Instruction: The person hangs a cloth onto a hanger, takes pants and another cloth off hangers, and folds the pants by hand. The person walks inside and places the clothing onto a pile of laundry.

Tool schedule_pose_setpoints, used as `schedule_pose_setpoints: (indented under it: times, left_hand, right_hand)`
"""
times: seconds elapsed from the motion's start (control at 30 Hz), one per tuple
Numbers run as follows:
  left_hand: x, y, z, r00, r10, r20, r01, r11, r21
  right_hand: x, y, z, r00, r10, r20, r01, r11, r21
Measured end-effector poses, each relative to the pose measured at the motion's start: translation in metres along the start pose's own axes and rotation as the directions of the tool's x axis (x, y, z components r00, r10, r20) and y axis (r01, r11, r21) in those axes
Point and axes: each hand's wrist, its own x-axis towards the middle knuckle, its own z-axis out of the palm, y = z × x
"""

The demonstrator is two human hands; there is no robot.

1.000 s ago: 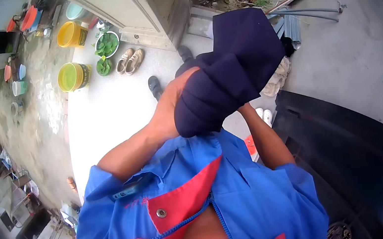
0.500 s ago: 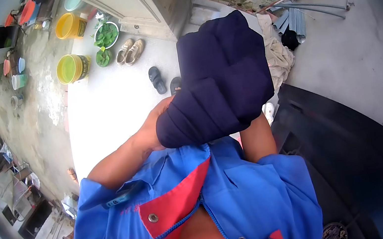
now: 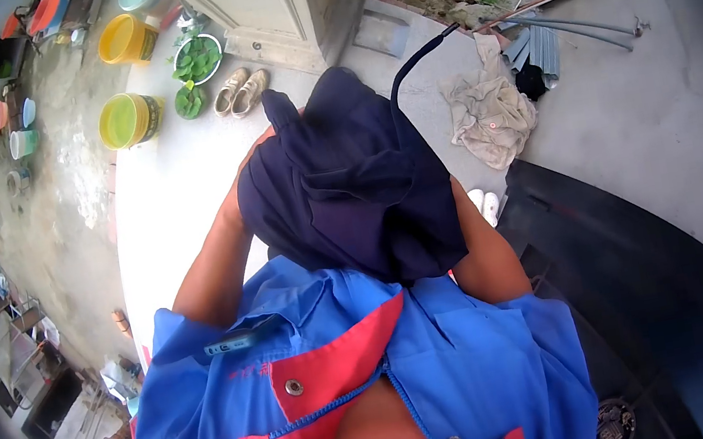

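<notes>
A dark navy cloth garment [image 3: 344, 175] is held up in front of my chest, bunched and folded, with a thin dark strap [image 3: 414, 62] sticking out at its upper right. My left hand [image 3: 256, 150] grips its left side, and most of the fingers are behind the fabric. On the other side, my right forearm [image 3: 486, 244] runs up under the garment's right edge. The cloth hides my right hand, so its fingers do not show.
A crumpled beige cloth [image 3: 492, 119] lies on the floor beside metal pieces [image 3: 534, 48]. Ahead stand a pillar base [image 3: 286, 37], shoes [image 3: 240, 93], a leafy plant basin [image 3: 197, 58] and yellow buckets [image 3: 129, 120]. A large black surface [image 3: 635, 266] is at my right.
The garment has gone from a smooth folded bundle to a looser, rumpled shape, lower and further left. A strap now sticks out from it. My left hand has moved up and left along the cloth.
</notes>
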Motion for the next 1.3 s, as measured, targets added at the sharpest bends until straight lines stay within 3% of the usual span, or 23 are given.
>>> schedule_pose_setpoints:
  times: [0.07, 0.2, 0.27, 0.3, 0.33, 0.4, 0.47, 0.5, 0.6, 0.7, 0.87, 1.03, 1.13, 1.2, 1.27, 1.3]
  left_hand:
    - [-0.019, -0.017, -0.036, 0.950, -0.312, 0.007, 0.309, 0.936, -0.171]
    - [-0.053, 0.013, -0.060, 0.968, -0.247, -0.050, 0.238, 0.962, -0.132]
    - [-0.068, 0.018, -0.089, 0.976, -0.124, -0.178, 0.107, 0.989, -0.101]
    - [-0.078, 0.018, -0.103, 0.951, -0.076, -0.299, 0.032, 0.988, -0.148]
    - [-0.082, 0.038, -0.106, 0.939, -0.068, -0.338, -0.004, 0.978, -0.208]
    - [-0.095, 0.048, -0.134, 0.894, -0.016, -0.448, -0.089, 0.973, -0.213]
    - [-0.110, 0.060, -0.165, 0.855, 0.000, -0.519, -0.115, 0.975, -0.190]
    - [-0.117, 0.066, -0.181, 0.856, 0.000, -0.518, -0.115, 0.975, -0.191]
    - [-0.146, 0.075, -0.228, 0.774, 0.161, -0.613, -0.238, 0.970, -0.046]
    - [-0.176, 0.075, -0.248, 0.695, 0.260, -0.670, -0.299, 0.952, 0.059]
    - [-0.169, 0.068, -0.259, 0.673, 0.217, -0.707, -0.359, 0.932, -0.056]
    - [-0.161, 0.045, -0.250, 0.677, 0.185, -0.712, -0.381, 0.916, -0.123]
    - [-0.143, 0.041, -0.246, 0.650, 0.208, -0.730, -0.382, 0.921, -0.077]
    - [-0.139, 0.029, -0.255, 0.619, 0.140, -0.773, -0.344, 0.933, -0.107]
    - [-0.124, 0.037, -0.237, 0.628, 0.116, -0.769, -0.301, 0.948, -0.103]
    - [-0.117, 0.042, -0.226, 0.697, 0.132, -0.705, -0.328, 0.933, -0.149]
  right_hand:
    - [0.002, -0.002, 0.015, 0.997, 0.070, 0.035, -0.069, 0.997, -0.038]
    - [0.014, -0.015, 0.032, 0.974, 0.226, 0.021, -0.215, 0.947, -0.238]
    - [0.025, -0.005, 0.033, 0.964, 0.267, 0.010, -0.253, 0.924, -0.286]
    - [0.030, 0.016, 0.024, 0.977, 0.159, 0.142, -0.180, 0.972, 0.152]
    - [0.034, 0.020, 0.027, 0.977, 0.006, 0.213, -0.128, 0.816, 0.563]
    - [0.036, 0.023, 0.044, 0.982, 0.067, 0.177, -0.154, 0.822, 0.549]
    - [0.042, 0.026, 0.062, 0.981, 0.000, 0.193, -0.039, 0.979, 0.202]
    - [0.047, 0.022, 0.065, 0.966, 0.075, 0.247, -0.079, 0.997, 0.006]
    - [0.062, 0.014, 0.073, 0.957, 0.192, 0.216, -0.160, 0.974, -0.160]
    - [0.072, 0.022, 0.063, 0.973, 0.167, 0.159, -0.128, 0.964, -0.233]
    - [0.069, 0.005, 0.057, 0.976, 0.214, 0.038, -0.199, 0.951, -0.235]
    - [0.057, 0.008, 0.047, 0.990, 0.138, -0.023, -0.137, 0.919, -0.370]
    - [0.046, 0.013, 0.043, 0.988, 0.127, -0.089, -0.151, 0.916, -0.372]
    - [0.038, 0.021, 0.041, 0.987, 0.095, -0.130, -0.136, 0.924, -0.359]
    - [0.030, 0.022, 0.040, 0.974, 0.105, -0.202, -0.163, 0.941, -0.296]
    - [0.026, 0.023, 0.036, 0.975, 0.093, -0.201, -0.155, 0.936, -0.315]
